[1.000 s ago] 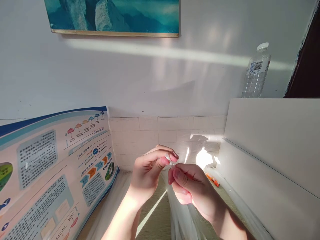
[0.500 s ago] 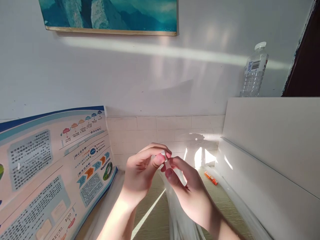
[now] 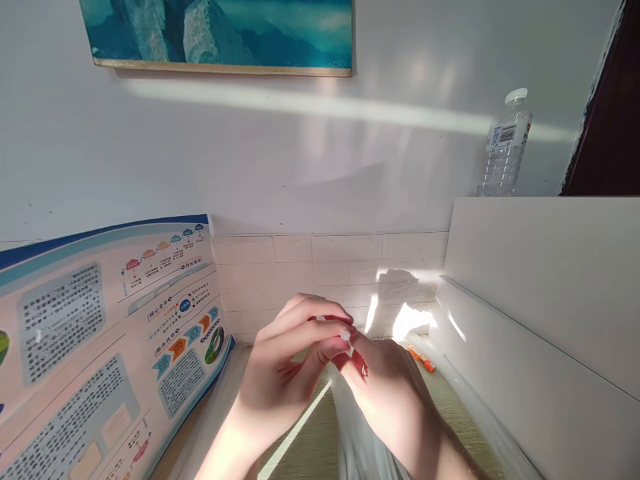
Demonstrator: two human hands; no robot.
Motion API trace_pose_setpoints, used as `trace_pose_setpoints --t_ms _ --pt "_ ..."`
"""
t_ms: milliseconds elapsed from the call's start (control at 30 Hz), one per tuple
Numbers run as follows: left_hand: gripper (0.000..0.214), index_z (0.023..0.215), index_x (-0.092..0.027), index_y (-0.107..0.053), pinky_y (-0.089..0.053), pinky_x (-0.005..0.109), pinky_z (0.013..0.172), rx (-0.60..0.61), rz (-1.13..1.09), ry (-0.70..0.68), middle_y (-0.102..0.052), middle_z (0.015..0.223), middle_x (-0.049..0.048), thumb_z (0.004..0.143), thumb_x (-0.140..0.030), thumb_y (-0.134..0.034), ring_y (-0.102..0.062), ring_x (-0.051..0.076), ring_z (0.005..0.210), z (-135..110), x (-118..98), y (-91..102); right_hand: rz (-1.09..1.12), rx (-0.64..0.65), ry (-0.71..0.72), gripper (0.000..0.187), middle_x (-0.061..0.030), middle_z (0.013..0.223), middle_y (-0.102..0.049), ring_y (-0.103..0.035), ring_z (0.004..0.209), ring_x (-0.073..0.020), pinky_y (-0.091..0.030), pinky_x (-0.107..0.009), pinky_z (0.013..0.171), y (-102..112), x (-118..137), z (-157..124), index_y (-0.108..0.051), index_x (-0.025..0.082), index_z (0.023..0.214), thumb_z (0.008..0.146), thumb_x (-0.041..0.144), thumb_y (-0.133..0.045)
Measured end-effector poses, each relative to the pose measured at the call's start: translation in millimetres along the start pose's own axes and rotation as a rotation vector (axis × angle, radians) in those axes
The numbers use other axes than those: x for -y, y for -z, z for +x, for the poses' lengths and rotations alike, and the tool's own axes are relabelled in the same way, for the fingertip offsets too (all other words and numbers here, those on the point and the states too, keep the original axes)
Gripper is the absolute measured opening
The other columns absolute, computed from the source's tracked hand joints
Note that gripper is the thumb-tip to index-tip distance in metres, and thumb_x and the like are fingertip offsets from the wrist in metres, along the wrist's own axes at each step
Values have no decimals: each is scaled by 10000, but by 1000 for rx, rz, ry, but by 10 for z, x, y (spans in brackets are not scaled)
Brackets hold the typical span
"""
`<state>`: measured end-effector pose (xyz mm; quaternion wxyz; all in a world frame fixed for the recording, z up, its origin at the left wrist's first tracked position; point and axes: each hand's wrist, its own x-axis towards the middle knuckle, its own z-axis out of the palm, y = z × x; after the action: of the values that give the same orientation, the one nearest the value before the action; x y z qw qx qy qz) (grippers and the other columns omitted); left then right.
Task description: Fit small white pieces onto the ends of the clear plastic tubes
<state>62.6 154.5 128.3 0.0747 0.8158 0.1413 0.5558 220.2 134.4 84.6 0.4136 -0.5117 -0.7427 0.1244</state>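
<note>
My left hand (image 3: 285, 373) and my right hand (image 3: 390, 393) meet fingertip to fingertip above a wooden table (image 3: 305, 447). Both pinch the top edge of a thin clear plastic bag (image 3: 357, 443), which hangs down between my wrists. The left hand's fingers curl over the pinched bit, so the exact grip point is partly hidden. The right hand's fingertips press against it from the right.
A printed poster (image 3: 100, 340) leans at the left. A white panel (image 3: 545, 307) walls off the right, with a clear water bottle (image 3: 503, 147) on top. An orange pen-like object (image 3: 421, 358) lies by the tiled back wall. A framed picture (image 3: 220, 33) hangs above.
The left hand's fingers have stretched further right over the pinch, and the right hand has dropped lower under them. The bag's top stays held between both.
</note>
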Motion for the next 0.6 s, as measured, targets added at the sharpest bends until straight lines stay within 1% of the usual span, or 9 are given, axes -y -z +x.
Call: trace_pose_setpoints --t_ms 100,200,300,367,433,500,533,567,600 --pt "255 960 -268 -780 -542 330 635 81 -48 49 -696 952 76 927 -81 -610 -656 195 812 0 -51 14 192 201 -119 300 31 566 -560 -449 425 -101 -299 -257 476 136 -20 -10 -721 266 939 989 245 -426" --pt "209 970 -266 -808 -499 293 529 201 -110 110 -666 804 66 941 -158 -631 -627 164 648 18 -88 49 361 310 -194 294 17 738 -679 -572 465 -94 -376 -243 499 256 -102 4 -703 241 909 965 195 -418" --pt "197 1011 -299 -813 -521 282 548 431 -152 171 -714 761 52 929 -201 -662 -660 179 659 53 -102 89 377 385 -134 226 3 846 -700 -638 588 -109 -425 -234 541 330 -268 44 -690 231 933 917 154 -478" --pt "259 1049 -332 -803 -553 273 606 595 -159 218 -762 821 32 927 -161 -651 -702 190 732 71 -98 104 338 415 -77 251 -5 850 -692 -609 607 -103 -431 -230 545 358 -396 78 -701 232 976 905 130 -482" --pt "342 1102 -347 -787 -565 264 643 702 -142 248 -782 858 9 911 -104 -641 -726 196 760 78 -80 108 275 401 -44 284 -8 826 -680 -545 582 -92 -417 -228 535 372 -502 112 -711 230 1034 913 130 -475" --pt "370 1152 -349 -769 -562 256 649 752 -109 257 -787 860 -2 911 -103 -632 -735 197 746 81 -49 103 219 405 -18 308 -1 795 -677 -512 575 -90 -411 -233 547 363 -573 136 -720 227 1050 918 124 -462" --pt "362 1168 -350 -762 -558 250 648 756 -93 263 -787 865 -4 927 -122 -616 -737 195 742 82 -29 98 200 440 14 314 2 794 -684 -524 597 -95 -416 -238 564 344 -600 140 -728 227 1029 910 112 -462" --pt "350 1184 -351 -754 -556 244 652 758 -88 269 -790 894 -2 951 -147 -591 -741 191 757 85 -7 90 191 461 51 310 6 784 -689 -539 618 -102 -417 -243 579 311 -627 136 -739 224 977 893 95 -470" --pt "338 1194 -347 -748 -557 239 662 755 -92 277 -791 929 2 974 -170 -563 -745 187 778 87 18 81 206 436 76 282 13 746 -684 -546 620 -105 -410 -245 577 262 -656 124 -745 216 891 864 80 -498"
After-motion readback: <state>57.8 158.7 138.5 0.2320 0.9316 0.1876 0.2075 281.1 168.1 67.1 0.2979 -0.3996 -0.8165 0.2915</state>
